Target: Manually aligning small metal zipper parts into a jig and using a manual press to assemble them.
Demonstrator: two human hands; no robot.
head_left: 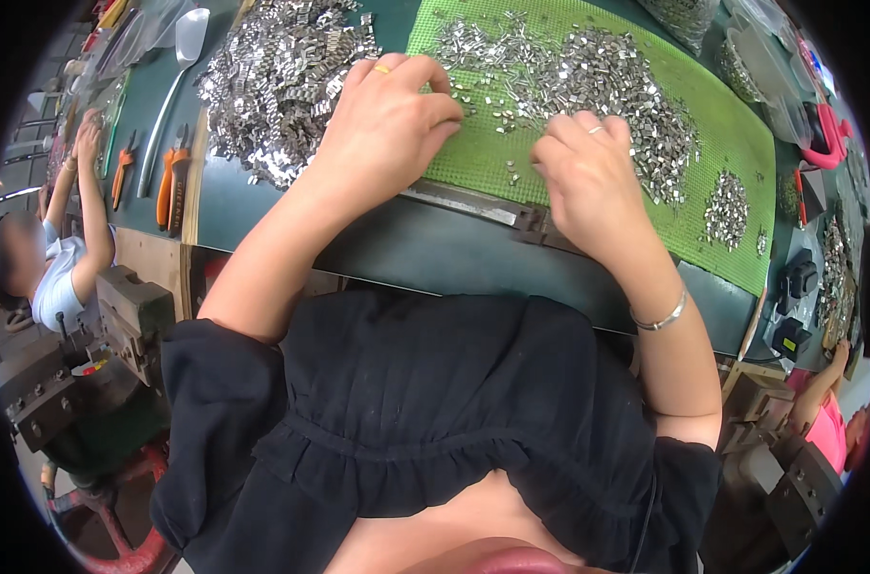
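Observation:
My left hand (387,124) is over the left edge of the green textured mat (741,143), beside a big heap of small bent shiny metal pieces (282,81). Its fingers are curled in with the thumb close against them; whatever they hold is hidden. My right hand (590,187) is lowered over the mat with fingers bent down, close to a spread pile of tiny metal pieces (617,81). Its fingertips are mostly out of sight, so what they grip cannot be seen. Between the hands, a few loose bits lie on the mat. A narrow metal bar (464,203) runs along the mat's front edge.
Orange-handled pliers (174,187) and a long-handled metal scoop (181,67) lie left of the heap. A smaller metal pile (727,209) sits at the mat's right. Bench vises (133,316) flank me. Co-workers' arms (92,182) show at both sides.

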